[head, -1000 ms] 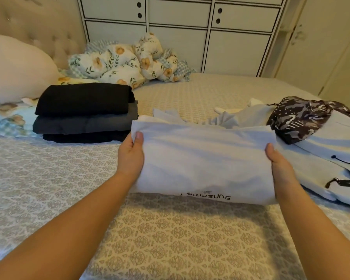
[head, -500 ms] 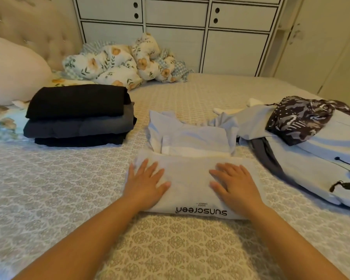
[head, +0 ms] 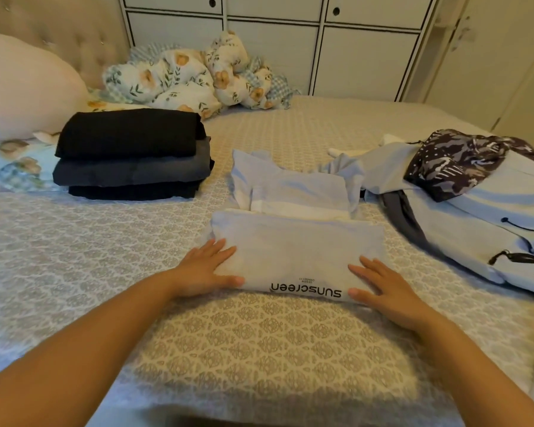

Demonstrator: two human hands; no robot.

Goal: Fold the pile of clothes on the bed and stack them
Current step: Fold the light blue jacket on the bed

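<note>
Far left: stack of 3 folded dark garments (head: 130, 155) on the patterned beige bedspread (head: 259, 349), near the cream pillow (head: 25, 87). Left hand (head: 204, 272) lies flat with fingers spread on the left end of the folded pale-blue "sunscreen" shirt (head: 296, 251); thumb at its near edge. Shirt sits mid-bed, overlapping another pale-blue garment (head: 290, 189) behind it. Right hand (head: 383, 288) is flat and spread on the shirt's right end. Far right: unfolded pile, pale-blue hoodie (head: 481, 217) with a dark patterned cloth (head: 463, 164) on top. Shirt is probably light, soft and floppy; best gripped at both short ends, fingers under, so folds hold.
</note>
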